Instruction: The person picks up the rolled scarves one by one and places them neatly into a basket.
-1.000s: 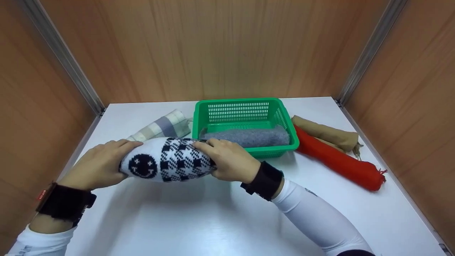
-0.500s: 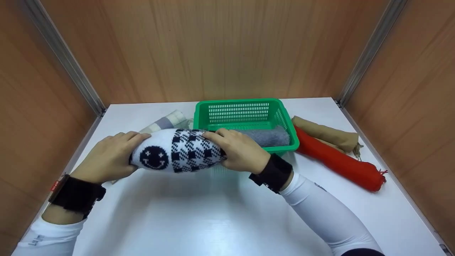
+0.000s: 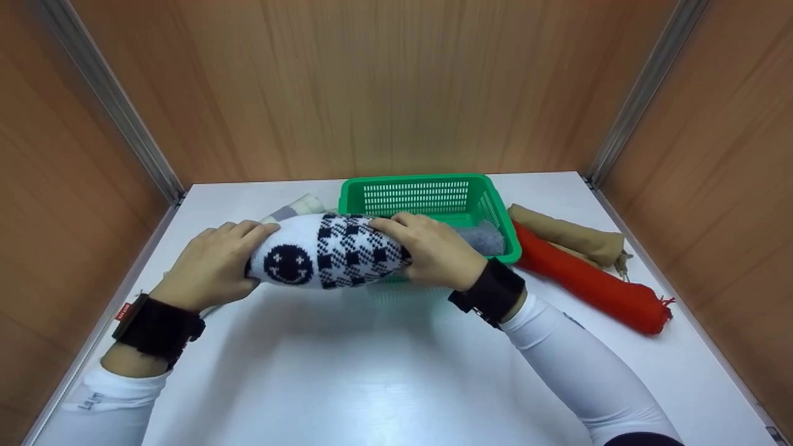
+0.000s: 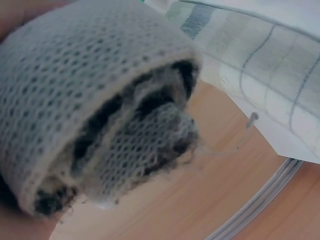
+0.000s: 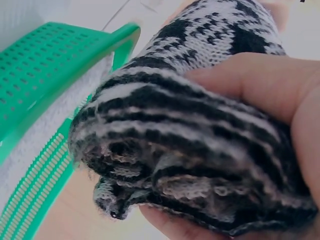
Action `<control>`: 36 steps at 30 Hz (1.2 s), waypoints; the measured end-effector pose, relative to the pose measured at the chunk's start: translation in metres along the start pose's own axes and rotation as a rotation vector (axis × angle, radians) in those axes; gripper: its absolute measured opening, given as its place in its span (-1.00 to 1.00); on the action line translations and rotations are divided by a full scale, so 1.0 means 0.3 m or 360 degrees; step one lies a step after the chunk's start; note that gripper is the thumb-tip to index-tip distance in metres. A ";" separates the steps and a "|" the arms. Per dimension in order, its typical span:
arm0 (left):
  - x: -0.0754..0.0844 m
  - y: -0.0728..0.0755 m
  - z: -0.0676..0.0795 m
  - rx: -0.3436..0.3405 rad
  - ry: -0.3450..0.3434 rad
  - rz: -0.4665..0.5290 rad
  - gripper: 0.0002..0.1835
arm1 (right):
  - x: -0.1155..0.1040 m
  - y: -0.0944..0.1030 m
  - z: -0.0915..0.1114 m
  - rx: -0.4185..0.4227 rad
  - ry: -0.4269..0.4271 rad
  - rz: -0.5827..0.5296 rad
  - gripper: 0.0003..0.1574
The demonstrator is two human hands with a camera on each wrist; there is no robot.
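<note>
A rolled knit scarf (image 3: 347, 251), white with a black smiley and black houndstooth checks, is held up off the table between both hands. At its left end my left hand (image 3: 217, 266) grips it; at the right end my right hand (image 3: 437, 251) does the same, thumb on the near side. The right wrist view shows the layered end of the rolled scarf (image 5: 190, 145) between thumb and fingers. In front of the green plastic basket (image 3: 421, 178) the scarf hides part of its near wall. Inside the basket lies a grey rolled scarf (image 3: 483, 237), partly covered by my right hand.
A red rolled scarf (image 3: 588, 282) and a tan one (image 3: 567, 232) lie right of the basket. Behind the left hand is a pale checked roll (image 3: 300, 207), mostly hidden. Wooden panels (image 3: 384, 87) enclose the white table (image 3: 384, 384) at the back and sides.
Both hands have carried the rolled knit scarf rightward and away from me, nearer the basket. It now covers more of the grey scarf and the pale checked roll.
</note>
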State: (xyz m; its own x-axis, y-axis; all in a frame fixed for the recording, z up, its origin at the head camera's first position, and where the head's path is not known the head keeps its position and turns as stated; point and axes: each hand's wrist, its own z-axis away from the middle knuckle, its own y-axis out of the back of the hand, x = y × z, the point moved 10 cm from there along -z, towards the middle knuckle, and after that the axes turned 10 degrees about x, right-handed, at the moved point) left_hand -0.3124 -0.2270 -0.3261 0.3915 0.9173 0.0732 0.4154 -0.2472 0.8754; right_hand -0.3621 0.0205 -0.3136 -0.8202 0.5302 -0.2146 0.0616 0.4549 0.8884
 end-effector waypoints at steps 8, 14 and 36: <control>0.020 0.001 -0.033 0.0065 -0.0031 -0.0008 -0.26 | 0.035 0.032 -0.003 0.0016 -0.0026 0.0022 -0.02; 0.042 -0.006 -0.062 0.0075 -0.0045 -0.0015 -0.24 | 0.068 0.053 -0.002 0.0037 -0.0033 0.0059 -0.04; 0.085 -0.039 -0.179 0.0062 -0.0025 -0.0019 -0.24 | 0.181 0.115 0.001 0.0050 -0.0137 0.0073 0.02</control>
State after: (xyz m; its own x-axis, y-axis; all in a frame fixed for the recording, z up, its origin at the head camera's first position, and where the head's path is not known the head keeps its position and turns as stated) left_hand -0.3515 -0.1839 -0.3089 0.3990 0.9153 0.0554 0.4515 -0.2487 0.8569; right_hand -0.4043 0.0653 -0.2947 -0.7643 0.6100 -0.2093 0.1169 0.4502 0.8852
